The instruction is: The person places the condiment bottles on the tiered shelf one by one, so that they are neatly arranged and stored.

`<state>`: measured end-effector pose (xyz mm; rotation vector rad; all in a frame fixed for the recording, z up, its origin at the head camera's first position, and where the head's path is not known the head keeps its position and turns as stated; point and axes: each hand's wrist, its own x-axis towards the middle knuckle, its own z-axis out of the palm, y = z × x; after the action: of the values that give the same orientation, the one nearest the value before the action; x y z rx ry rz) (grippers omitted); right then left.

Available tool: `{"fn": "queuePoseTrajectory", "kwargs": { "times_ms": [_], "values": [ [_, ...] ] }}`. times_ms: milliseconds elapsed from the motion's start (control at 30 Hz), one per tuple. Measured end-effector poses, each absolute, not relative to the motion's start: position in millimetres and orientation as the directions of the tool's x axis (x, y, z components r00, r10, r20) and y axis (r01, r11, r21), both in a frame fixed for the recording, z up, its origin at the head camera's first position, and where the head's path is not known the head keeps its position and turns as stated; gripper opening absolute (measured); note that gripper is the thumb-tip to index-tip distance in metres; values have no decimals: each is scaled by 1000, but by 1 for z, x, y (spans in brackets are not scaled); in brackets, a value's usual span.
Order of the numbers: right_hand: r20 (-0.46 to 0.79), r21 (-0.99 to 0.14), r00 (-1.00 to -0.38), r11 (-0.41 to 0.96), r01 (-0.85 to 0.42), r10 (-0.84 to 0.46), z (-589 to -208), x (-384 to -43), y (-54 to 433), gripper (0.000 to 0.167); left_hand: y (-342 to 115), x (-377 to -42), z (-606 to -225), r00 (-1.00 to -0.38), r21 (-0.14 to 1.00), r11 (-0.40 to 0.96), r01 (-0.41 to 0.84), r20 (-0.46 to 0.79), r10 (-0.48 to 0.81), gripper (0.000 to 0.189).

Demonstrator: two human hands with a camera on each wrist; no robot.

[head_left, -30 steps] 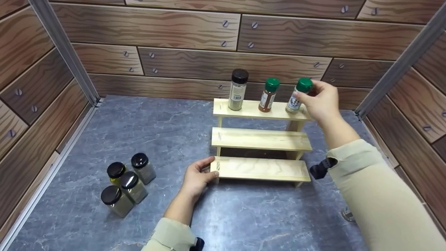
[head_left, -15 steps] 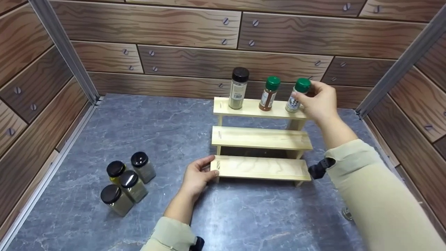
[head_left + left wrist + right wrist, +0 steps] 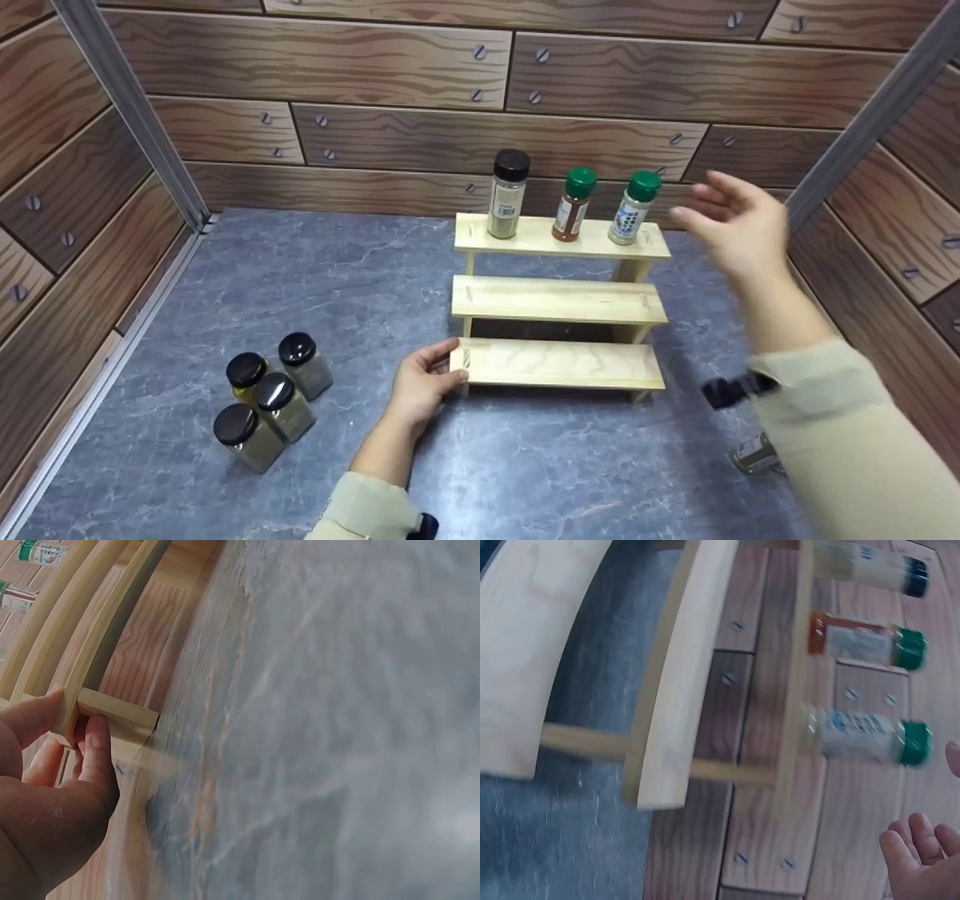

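Note:
A three-tier wooden shelf rack (image 3: 559, 298) stands on the grey marbled surface. My left hand (image 3: 424, 382) grips the left end of its lowest board; in the left wrist view the thumb lies on top and fingers (image 3: 97, 754) curl beneath. On the top tier, three spice bottles stand upright in a row: a tall black-capped one (image 3: 508, 195), a green-capped one with red-brown contents (image 3: 574, 206), and a green-capped one with a blue-and-white label (image 3: 631, 210). My right hand (image 3: 746, 229) is apart from the last bottle, to its right, fingers loosely spread and holding nothing.
Several square black-capped jars (image 3: 274, 401) stand grouped on the left of the surface. A clear glass jar (image 3: 754, 454) lies at the right, partly hidden by the right sleeve. Wood-patterned walls (image 3: 405, 67) enclose the back and sides.
My right hand has let go of the right green-capped bottle and moved away to the right. That bottle stays on the top tier. The left hand keeps its grip on the rack.

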<state>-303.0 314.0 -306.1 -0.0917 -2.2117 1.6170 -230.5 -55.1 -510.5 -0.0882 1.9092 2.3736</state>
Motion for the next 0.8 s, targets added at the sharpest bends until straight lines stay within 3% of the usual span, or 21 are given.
{"fn": "queuePoseTrajectory", "kwargs": {
  "times_ms": [167, 400, 567, 800],
  "values": [
    [337, -941, -861, 107, -321, 381, -307, -270, 349, 50, -56, -230, -512, -994, 974, -198, -110, -107, 25, 61],
    [341, -908, -793, -41, -416, 505, -318, -215, 406, 47, -54, -230, -512, -994, 977, -180, -110, -107, 30, 60],
    [364, -902, -844, -77, -425, 393, -350, -179, 450, 49, -55, -230, -509, -995, 976, -192, -102, -99, 27, 60],
    [436, -873, -866, -118, -473, 244, -414, -138, 489, 52, -54, -230, -508, -994, 975, -195, -109, -105, 32, 60]
  ]
}}
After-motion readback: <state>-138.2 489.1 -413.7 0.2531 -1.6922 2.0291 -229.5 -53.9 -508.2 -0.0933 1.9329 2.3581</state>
